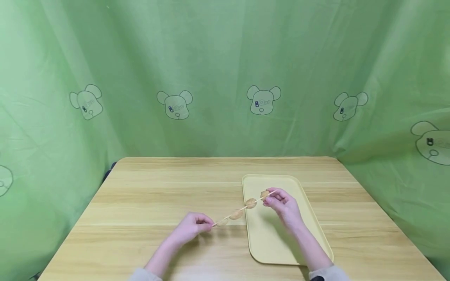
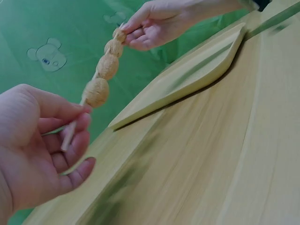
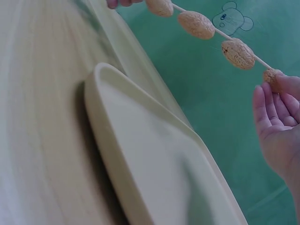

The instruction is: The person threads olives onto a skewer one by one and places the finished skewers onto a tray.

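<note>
Both hands hold a thin wooden skewer (image 2: 69, 135) threaded with several brown, wrinkled oval pieces (image 3: 238, 53), spaced out along it. It slants up toward the right above the table. My left hand (image 1: 190, 228) pinches the lower left end between thumb and forefinger, and a short bare stub pokes out past the fingers in the left wrist view. At the other end, my right hand (image 1: 286, 207) pinches the outermost piece, with the skewer's tip showing just beyond it in the head view. The right hand is over the pale yellow tray (image 1: 270, 244).
The tray lies lengthwise on the right half of a light wood table (image 1: 147, 195). A green curtain (image 1: 218, 50) with bear-head drawings hangs behind the table and along both sides.
</note>
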A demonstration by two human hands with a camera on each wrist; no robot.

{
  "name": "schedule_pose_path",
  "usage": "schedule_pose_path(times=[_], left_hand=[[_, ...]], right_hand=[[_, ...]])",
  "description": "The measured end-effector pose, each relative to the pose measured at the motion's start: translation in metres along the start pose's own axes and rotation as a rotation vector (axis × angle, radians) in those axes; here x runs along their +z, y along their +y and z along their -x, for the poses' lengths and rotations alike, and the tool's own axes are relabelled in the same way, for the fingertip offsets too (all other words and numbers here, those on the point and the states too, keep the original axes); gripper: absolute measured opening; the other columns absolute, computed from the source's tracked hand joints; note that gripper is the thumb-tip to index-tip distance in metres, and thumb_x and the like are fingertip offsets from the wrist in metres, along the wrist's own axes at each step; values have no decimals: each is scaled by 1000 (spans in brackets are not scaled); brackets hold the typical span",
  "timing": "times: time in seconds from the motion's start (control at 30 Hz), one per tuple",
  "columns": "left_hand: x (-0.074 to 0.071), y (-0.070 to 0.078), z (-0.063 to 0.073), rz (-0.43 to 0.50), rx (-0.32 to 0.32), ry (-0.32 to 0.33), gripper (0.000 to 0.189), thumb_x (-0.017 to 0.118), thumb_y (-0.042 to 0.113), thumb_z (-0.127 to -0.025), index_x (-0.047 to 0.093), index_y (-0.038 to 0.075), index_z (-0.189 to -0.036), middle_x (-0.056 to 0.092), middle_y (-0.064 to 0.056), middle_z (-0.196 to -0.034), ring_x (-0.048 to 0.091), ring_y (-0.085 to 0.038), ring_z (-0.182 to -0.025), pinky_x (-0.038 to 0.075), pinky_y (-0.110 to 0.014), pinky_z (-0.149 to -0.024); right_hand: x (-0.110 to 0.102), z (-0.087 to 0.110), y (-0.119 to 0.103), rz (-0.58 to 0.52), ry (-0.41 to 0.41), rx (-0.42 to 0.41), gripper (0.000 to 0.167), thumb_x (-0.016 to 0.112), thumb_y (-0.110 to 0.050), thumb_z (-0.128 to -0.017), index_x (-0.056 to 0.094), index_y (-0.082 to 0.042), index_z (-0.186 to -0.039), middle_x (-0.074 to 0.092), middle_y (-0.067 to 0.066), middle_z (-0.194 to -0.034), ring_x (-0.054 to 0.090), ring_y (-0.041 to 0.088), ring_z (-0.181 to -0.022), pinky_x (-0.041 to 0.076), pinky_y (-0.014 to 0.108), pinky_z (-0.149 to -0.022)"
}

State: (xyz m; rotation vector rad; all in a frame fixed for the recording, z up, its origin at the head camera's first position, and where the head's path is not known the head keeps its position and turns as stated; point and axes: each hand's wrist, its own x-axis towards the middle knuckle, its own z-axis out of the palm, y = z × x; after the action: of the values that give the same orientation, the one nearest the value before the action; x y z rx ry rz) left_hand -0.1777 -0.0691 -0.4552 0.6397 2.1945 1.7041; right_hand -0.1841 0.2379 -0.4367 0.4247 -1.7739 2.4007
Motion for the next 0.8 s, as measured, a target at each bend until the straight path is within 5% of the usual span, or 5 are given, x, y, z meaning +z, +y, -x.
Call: schedule_pose_path(times=[0.4,0.8], left_hand=[[33,10,-3,77,-41,-204,14,60,-3,-79,62,-11,-90,63,-14,-75,57,-16,-66,48,-22,-60],[50,6,-9,148,-60,-160,10,56,-6,-82,62,-9,-89,62,-13,-75,57,-16,-66,51,-26,-61]], right_hand=[[-14,-2,-6,25,-14,-26,26,52,16,-84,62,4,-104,65,5,-95,62,12,-85,51,25,-76],[-31,-1,-5,222,106,79,17,61,-1,-86,63,-4,-103,66,-4,-91,62,9,-82,52,25,-71]])
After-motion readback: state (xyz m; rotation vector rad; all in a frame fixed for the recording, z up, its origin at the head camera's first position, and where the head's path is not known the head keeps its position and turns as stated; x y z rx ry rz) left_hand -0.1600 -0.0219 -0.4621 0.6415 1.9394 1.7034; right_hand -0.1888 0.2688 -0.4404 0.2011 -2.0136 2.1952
